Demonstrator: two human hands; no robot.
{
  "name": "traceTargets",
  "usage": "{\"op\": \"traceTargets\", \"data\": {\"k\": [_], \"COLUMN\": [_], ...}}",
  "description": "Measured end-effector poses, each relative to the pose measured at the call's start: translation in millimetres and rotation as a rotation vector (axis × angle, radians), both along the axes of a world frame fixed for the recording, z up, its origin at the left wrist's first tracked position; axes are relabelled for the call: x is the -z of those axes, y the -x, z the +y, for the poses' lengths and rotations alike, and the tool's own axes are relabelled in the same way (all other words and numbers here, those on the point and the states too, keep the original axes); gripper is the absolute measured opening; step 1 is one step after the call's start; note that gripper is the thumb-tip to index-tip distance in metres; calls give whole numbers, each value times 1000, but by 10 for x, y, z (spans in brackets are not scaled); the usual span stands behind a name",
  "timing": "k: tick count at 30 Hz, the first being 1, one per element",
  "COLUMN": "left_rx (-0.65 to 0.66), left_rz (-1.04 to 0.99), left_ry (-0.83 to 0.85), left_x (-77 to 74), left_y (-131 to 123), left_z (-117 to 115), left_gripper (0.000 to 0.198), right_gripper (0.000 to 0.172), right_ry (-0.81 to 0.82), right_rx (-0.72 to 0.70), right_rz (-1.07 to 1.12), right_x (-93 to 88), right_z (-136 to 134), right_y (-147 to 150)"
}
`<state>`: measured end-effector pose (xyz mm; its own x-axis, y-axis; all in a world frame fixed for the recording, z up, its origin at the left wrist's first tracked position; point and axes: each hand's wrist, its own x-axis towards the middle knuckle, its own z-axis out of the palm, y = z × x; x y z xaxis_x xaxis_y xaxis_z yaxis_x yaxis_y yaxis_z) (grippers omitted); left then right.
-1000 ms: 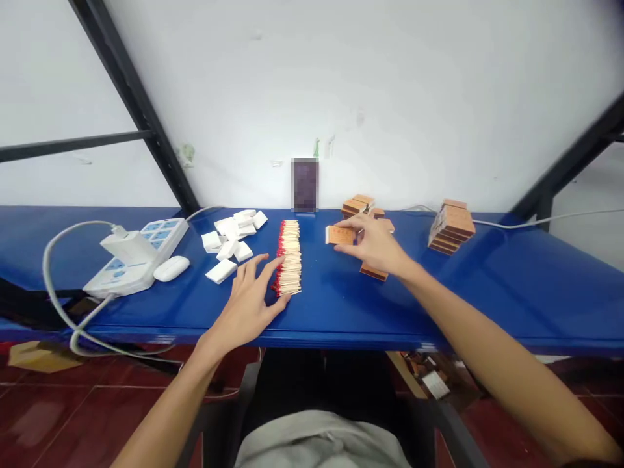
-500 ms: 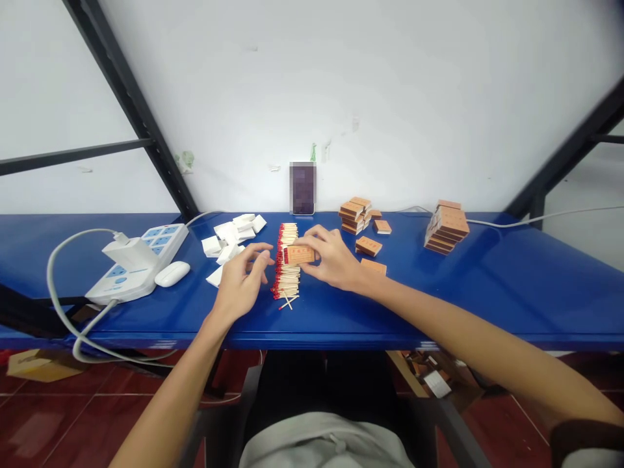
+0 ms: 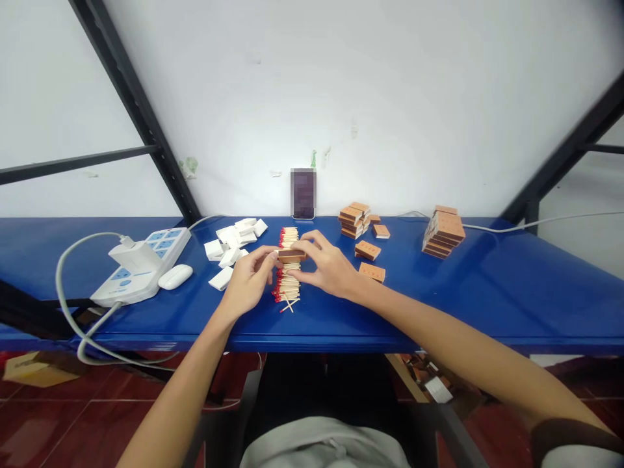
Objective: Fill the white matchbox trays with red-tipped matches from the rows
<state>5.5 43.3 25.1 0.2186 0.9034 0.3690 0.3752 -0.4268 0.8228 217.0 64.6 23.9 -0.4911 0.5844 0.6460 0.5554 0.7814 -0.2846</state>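
A matchbox [image 3: 291, 255] is held above a long row of red-tipped matches [image 3: 288, 286], its dark striking side turned up. My left hand [image 3: 249, 278] pinches the box's left end between thumb and fingers. At its right end, my right hand [image 3: 327, 265] has its fingers on the upper edge, with the thumb lower down near the matches. Left of the row lies a loose pile of white inner trays [image 3: 237, 237]. On the right are several orange matchboxes: single ones [image 3: 372, 272] and a small stack [image 3: 354, 220].
A taller stack of matchboxes [image 3: 443, 231] stands farther right on the blue table [image 3: 511, 292]. A phone [image 3: 303, 194] leans against the wall. On the left are a power strip [image 3: 146, 266] with a charger, a white earbud case [image 3: 175, 277] and a looping cable [image 3: 63, 286].
The matchbox has tipped so its striking side shows instead of its printed face. My left hand has moved right and closed on its left end. My right thumb has shifted down.
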Motion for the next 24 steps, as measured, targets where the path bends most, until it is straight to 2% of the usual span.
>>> {"op": "traceTargets", "data": {"k": [4, 7, 11, 17, 24], "left_rx": [-17, -21, -14, 64, 21], "left_rz": [55, 104, 170, 282, 343], "left_ry": [-45, -86, -146, -174, -186], "left_x": [31, 50, 60, 68, 117], "left_y": [37, 44, 58, 66, 111], "left_z": [-71, -107, -108, -105, -89], "left_gripper": [39, 37, 35, 32, 35], "right_gripper": [21, 25, 27, 36, 33], "right_ry": [386, 495, 485, 494, 330], "right_rx": [-91, -122, -143, -189, -171], "right_rz": [229, 265, 229, 71, -109], "right_x": [-75, -94, -86, -70, -65], "right_z": [-13, -8, 10, 73, 136], "right_y": [-16, -51, -104, -195, -276]}}
